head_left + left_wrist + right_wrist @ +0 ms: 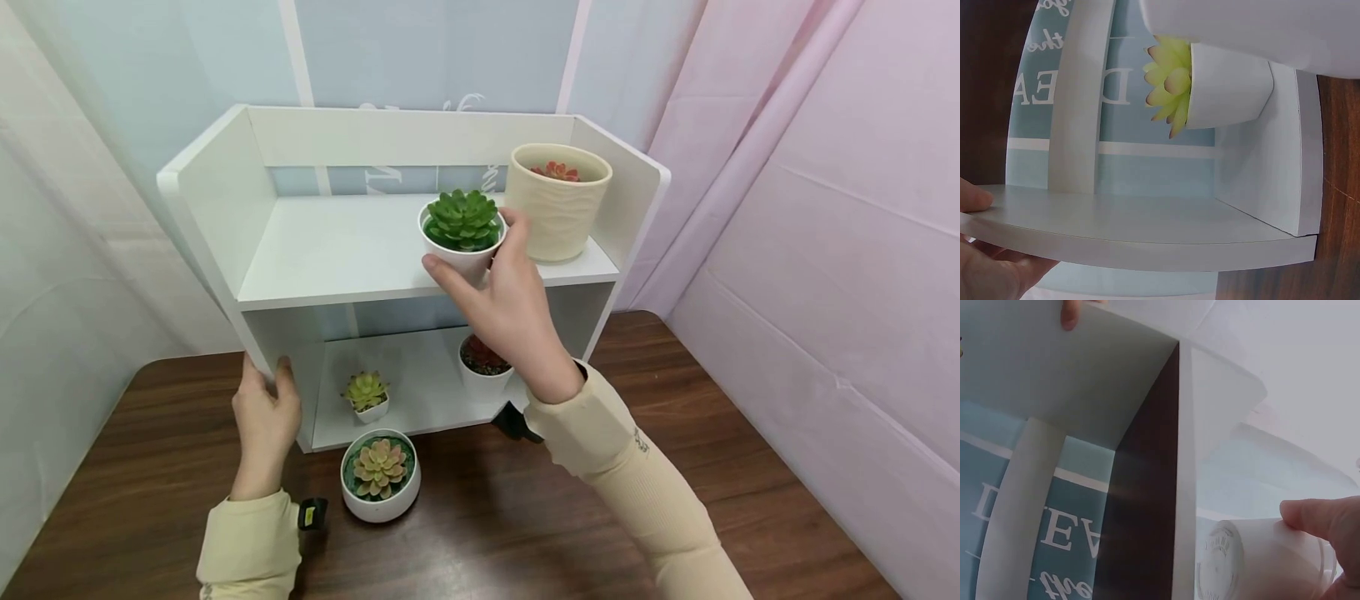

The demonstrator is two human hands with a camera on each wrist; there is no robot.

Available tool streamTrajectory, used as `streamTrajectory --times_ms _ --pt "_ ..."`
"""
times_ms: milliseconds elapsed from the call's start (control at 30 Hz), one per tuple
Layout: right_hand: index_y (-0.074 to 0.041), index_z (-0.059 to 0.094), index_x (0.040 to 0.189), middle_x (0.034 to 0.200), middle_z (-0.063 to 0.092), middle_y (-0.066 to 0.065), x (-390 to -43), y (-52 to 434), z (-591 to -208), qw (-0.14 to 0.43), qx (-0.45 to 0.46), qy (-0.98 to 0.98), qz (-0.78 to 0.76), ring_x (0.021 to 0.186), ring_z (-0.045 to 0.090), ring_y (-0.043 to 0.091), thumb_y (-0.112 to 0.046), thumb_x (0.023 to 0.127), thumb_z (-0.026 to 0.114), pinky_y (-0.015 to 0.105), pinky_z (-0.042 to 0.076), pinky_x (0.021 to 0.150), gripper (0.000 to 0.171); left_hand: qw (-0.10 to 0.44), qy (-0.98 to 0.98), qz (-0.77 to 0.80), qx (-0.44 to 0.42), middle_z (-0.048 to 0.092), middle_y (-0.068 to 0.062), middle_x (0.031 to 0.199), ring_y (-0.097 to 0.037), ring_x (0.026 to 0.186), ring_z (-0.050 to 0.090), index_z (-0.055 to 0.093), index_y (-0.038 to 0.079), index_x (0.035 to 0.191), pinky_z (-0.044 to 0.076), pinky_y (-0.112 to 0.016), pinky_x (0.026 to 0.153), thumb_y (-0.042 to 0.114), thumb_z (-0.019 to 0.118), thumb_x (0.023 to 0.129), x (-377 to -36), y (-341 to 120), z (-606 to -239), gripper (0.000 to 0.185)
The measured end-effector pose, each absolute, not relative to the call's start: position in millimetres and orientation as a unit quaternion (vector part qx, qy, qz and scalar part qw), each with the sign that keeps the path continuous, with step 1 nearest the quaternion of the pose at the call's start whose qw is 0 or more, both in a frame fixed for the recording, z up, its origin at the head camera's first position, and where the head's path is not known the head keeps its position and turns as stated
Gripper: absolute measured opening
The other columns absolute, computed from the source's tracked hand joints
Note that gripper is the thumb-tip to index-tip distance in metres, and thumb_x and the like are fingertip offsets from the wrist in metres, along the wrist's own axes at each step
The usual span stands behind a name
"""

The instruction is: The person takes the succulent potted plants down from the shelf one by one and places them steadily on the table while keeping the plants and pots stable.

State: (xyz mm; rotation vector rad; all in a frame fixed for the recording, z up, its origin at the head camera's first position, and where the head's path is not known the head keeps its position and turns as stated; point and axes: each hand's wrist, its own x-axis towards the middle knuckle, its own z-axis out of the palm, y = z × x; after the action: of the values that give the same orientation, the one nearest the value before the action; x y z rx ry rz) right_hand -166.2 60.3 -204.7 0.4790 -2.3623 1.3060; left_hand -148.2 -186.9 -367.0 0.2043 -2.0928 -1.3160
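Note:
A white two-tier shelf (330, 254) stands on the table. In the head view my left hand (264, 417) grips its left side panel near the lower tier; the left wrist view has the panel's edge between thumb (974, 196) and fingers. My right hand (517, 308) holds a white pot with a green succulent (462, 220), thumb in front, at the upper tier's front edge. The right wrist view catches this pot (1279, 556) from below, its base off the board. Just right of it, a larger cream pot (558, 208) with a red succulent stands on the upper tier.
On the lower tier are a small yellow-green succulent (367, 393) at left and a white pot with a dark red plant (483, 367) at right. A round white bowl with a pinkish succulent (381, 475) sits on the wooden table (450, 517) in front.

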Motion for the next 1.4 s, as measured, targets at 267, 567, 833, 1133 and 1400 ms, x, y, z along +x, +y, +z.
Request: streamTrajectory --times_ms 267,567,833,1133,1400 --pt "-0.011 0.023 0.139 0.131 0.053 0.008 -147.6 67.1 -209.5 0.193 0.173 -0.846 0.466 0.116 0.054 0.017 -0.036 0.084 0.073 0.039 0.046 0.096 0.078 0.329 -0.797 -0.499 0.082 0.055 -0.037 0.123 -0.054 0.108 0.055 0.044 -0.007 0.132 0.043 -0.068 0.081 0.011 0.043 0.099 -148.6 -188.6 -367.3 0.038" --pt "-0.010 0.024 0.138 0.122 0.057 0.007 -128.2 69.6 -218.1 0.194 0.176 -0.854 0.449 0.097 0.059 0.019 -0.034 0.083 0.074 0.036 0.052 0.079 0.078 0.327 -0.798 -0.499 0.082 0.055 -0.038 0.122 -0.054 0.108 0.055 0.045 -0.007 0.131 0.044 -0.068 0.081 0.011 0.043 0.099 -148.2 -189.5 -367.7 0.038" --pt "-0.009 0.025 0.137 0.110 0.058 0.006 -115.7 71.5 -228.6 0.195 0.183 -0.852 0.451 0.077 0.057 0.017 -0.031 0.081 0.077 0.030 0.051 0.065 0.079 0.330 -0.798 -0.498 0.077 0.054 -0.038 0.123 -0.055 0.108 0.055 0.044 -0.007 0.132 0.044 -0.069 0.080 0.010 0.044 0.099 -147.4 -189.4 -367.9 0.038" --pt "-0.009 0.027 0.135 0.104 0.060 0.005 -110.1 72.5 -246.4 0.190 0.196 -0.853 0.445 0.075 0.057 0.012 -0.030 0.080 0.078 0.026 0.051 0.065 0.079 0.326 -0.799 -0.499 0.081 0.055 -0.037 0.123 -0.054 0.107 0.056 0.044 -0.006 0.132 0.044 -0.068 0.080 0.012 0.043 0.099 -147.2 -189.8 -367.2 0.038" --pt "-0.008 0.030 0.132 0.110 0.062 0.005 -108.2 73.3 -261.9 0.179 0.189 -0.858 0.442 0.084 0.061 0.012 -0.028 0.076 0.081 0.028 0.053 0.072 0.079 0.322 -0.798 -0.503 0.081 0.054 -0.037 0.124 -0.054 0.108 0.055 0.043 -0.006 0.133 0.044 -0.068 0.080 0.012 0.043 0.099 -146.6 -190.0 -367.9 0.039"
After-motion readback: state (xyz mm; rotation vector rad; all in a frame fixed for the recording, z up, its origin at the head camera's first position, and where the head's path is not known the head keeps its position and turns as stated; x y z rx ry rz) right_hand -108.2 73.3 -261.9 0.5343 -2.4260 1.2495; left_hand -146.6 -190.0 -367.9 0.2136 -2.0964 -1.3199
